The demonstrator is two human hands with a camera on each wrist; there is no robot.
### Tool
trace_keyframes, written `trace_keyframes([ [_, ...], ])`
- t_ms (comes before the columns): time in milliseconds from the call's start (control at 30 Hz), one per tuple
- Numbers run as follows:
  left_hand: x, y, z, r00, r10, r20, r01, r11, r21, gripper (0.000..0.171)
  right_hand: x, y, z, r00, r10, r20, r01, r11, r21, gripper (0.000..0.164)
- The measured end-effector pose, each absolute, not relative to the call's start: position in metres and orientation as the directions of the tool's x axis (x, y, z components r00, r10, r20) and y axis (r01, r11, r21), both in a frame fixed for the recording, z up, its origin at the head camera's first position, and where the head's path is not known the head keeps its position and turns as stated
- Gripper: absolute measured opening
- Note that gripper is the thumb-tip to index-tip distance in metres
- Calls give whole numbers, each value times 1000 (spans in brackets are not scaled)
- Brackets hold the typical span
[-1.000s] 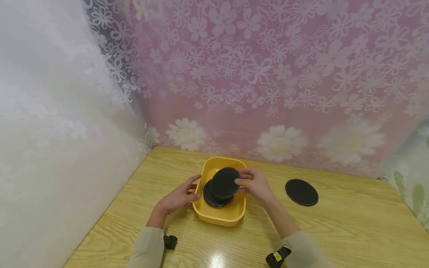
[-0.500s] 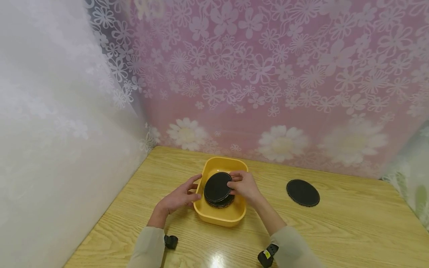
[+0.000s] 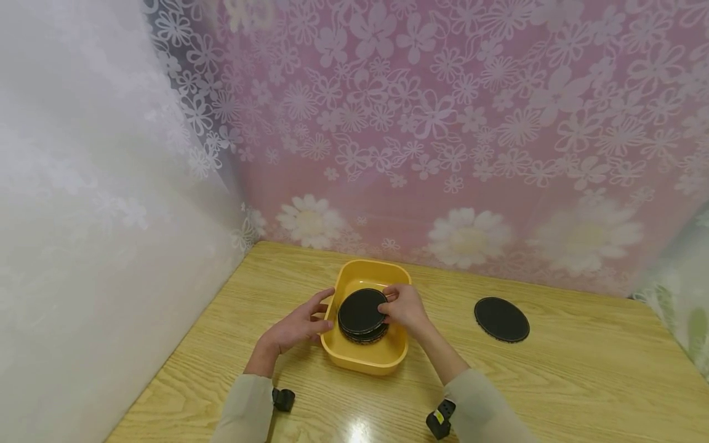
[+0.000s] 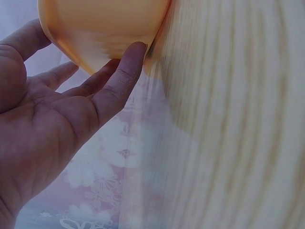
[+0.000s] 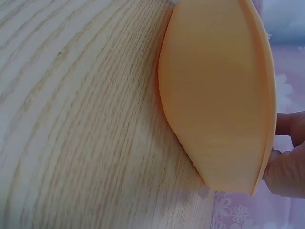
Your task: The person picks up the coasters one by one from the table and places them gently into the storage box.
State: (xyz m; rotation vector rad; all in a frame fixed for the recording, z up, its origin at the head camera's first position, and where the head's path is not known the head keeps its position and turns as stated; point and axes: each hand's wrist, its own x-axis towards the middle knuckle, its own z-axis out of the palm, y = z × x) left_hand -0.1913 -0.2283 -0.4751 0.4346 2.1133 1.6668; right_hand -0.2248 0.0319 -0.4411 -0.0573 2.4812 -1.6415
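Note:
A yellow plastic tub (image 3: 362,365) stands on the wooden table, with several round black coasters stacked inside. My right hand (image 3: 406,306) reaches over the tub's right rim and pinches the right edge of the top coaster (image 3: 362,312), which lies tilted over the others. At the tub's left side, my left hand (image 3: 299,321) holds the rim, thumb hooked over it and the other fingers against the outer wall (image 4: 105,28). In the right wrist view, the tub wall (image 5: 214,95) hides most of the right hand and the coasters.
Another round black coaster (image 3: 501,319) lies flat on the table (image 3: 559,369), right of the tub. Behind the table hangs a pink floral curtain (image 3: 388,154), and a white curtain (image 3: 111,215) borders its left side.
My right hand has moved left and slightly down with the coaster, lowering it from a steep tilt near the right rim onto the stack. My left hand has stayed at the tub.

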Motion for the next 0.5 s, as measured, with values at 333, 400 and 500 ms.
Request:
trace_keyframes([
  [333, -192, -228, -475, -866, 484, -129, -17, 230, 973, 75, -224, 30, -442, -988, -142, -63, -20, 514, -858, 34],
  [400, -192, -228, -476, -864, 487, -130, -18, 228, 974, 75, -222, 30, -442, -988, -150, -44, -45, 543, -839, 35],
  [500, -192, -229, -476, -863, 488, -128, -17, 225, 974, 75, -220, 30, -439, -987, -158, -27, -70, 578, -813, 40],
])
